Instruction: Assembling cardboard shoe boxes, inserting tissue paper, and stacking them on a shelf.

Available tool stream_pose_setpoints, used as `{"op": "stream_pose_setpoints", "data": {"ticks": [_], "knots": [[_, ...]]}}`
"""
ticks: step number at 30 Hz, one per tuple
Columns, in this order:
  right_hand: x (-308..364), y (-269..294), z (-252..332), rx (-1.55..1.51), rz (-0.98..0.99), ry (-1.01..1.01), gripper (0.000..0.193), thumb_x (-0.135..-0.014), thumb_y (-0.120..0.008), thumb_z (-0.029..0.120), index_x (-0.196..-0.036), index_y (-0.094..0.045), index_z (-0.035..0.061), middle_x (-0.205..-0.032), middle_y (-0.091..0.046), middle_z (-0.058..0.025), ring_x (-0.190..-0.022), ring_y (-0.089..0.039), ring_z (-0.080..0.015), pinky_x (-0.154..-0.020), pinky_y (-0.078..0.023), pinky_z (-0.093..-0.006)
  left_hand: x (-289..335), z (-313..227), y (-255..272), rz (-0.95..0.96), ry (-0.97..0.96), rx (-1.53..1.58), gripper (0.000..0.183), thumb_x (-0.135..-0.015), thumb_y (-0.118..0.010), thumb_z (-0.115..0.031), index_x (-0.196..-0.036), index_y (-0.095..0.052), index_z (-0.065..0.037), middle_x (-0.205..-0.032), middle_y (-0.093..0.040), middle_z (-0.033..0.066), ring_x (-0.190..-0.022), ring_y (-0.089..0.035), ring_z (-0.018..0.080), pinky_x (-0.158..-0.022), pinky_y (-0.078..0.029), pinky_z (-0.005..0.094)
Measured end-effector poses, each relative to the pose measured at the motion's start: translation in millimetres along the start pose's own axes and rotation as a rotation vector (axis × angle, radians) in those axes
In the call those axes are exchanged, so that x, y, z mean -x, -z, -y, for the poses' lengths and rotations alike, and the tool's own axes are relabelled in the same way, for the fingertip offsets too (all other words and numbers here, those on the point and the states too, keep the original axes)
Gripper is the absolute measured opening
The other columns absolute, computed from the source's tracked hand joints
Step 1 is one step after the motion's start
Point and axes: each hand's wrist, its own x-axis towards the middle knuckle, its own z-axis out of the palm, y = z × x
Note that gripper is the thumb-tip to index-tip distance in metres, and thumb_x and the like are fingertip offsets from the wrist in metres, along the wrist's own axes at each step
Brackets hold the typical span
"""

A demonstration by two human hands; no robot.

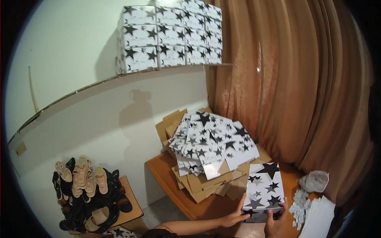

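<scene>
A white shoebox (262,189) printed with black and grey stars stands at the near right of the wooden table, its lid closed. My left hand (235,215) grips its near left corner, fingers along the side and thumb at the front. My right hand (276,220) grips the near right corner, with the thumb up against the front face. Beyond the box lies a heaped pile of flat star-printed box blanks (210,142), with plain brown cardboard (198,191) showing underneath.
Right of the box are small pale pieces (300,206), a crumpled clear bag (313,181) and white paper sheets (318,218). Shoes and sandals (85,178) crowd a small table at left. Finished star boxes (170,35) fill a wall shelf (95,81). A brown curtain (285,79) hangs behind.
</scene>
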Motion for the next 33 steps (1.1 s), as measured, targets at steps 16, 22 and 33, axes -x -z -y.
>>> {"op": "stream_pose_setpoints", "data": {"ticks": [16,22,33], "knots": [[-204,-209,163,0.136,-0.227,1.358,0.095,-0.062,-0.08,0.009,-0.137,-0.023,0.0176,-0.14,0.005,-0.0342,-0.132,-0.012,-0.0513,-0.099,-0.034,-0.0546,8,-365,78,-0.253,-0.866,-1.178,0.101,-0.082,-0.068,-0.02,-0.143,0.011,0.0,-0.151,0.005,0.0212,-0.14,-0.002,0.0281,-0.112,-0.009,0.038],[-220,-291,298,0.089,-0.564,1.325,0.093,-0.055,-0.082,0.008,-0.131,-0.03,0.012,-0.139,-0.006,-0.0265,-0.127,-0.022,-0.0474,-0.096,-0.04,-0.0477,35,-491,108,-0.165,-1.096,-1.332,0.093,-0.085,-0.065,-0.019,-0.146,0.005,-0.006,-0.151,-0.01,0.0162,-0.139,-0.014,0.0234,-0.111,-0.013,0.0333],[-300,-381,461,-0.113,-0.686,1.291,0.098,-0.055,-0.079,0.026,-0.137,-0.026,0.0224,-0.137,-0.016,-0.0243,-0.106,-0.051,-0.0468,-0.082,-0.05,-0.0483,136,-548,199,-0.903,-0.645,-2.438,0.059,-0.087,-0.054,-0.035,-0.139,-0.034,-0.015,-0.144,-0.033,0.0124,-0.137,-0.022,0.0312,-0.108,-0.015,0.0533]]}}
